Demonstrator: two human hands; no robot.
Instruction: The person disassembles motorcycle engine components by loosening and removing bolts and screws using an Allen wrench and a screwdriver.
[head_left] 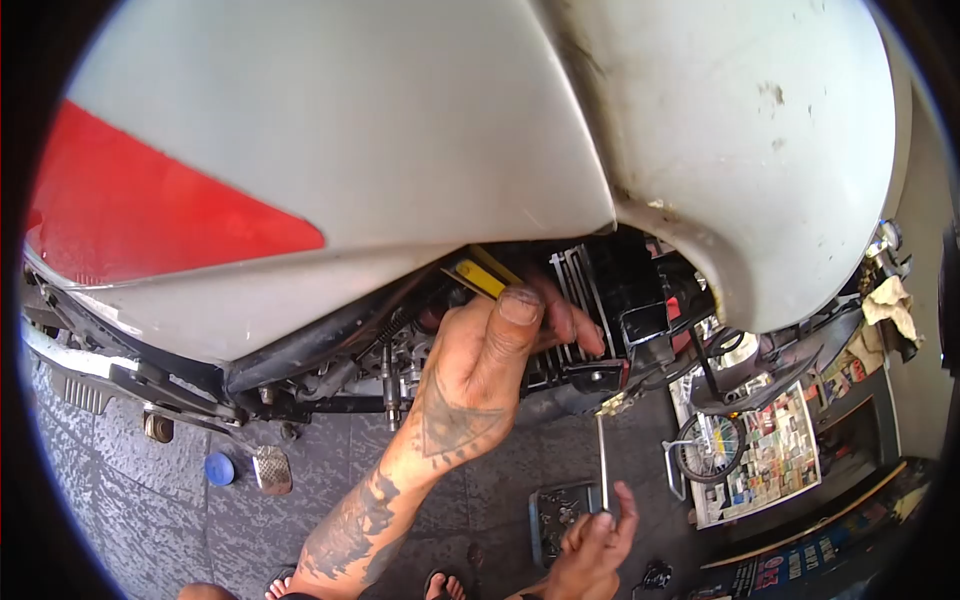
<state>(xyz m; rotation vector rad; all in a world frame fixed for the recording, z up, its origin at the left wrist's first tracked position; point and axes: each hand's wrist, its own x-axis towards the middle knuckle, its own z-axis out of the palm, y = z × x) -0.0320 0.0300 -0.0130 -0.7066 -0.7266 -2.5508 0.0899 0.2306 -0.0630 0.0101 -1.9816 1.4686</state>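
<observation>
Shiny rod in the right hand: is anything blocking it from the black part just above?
Nothing visible does. The rod points from the right hand toward the black part, and the left hand is off to the left. One view can't show depth, though.

Upper frame: pale panel (380, 130) blocks | centre: left hand (480, 345) occupies gap beneath | lower middle: passage open above floor (470, 500) | lower right: metal rod (603, 462) in right hand (592, 550) obstructs
</observation>
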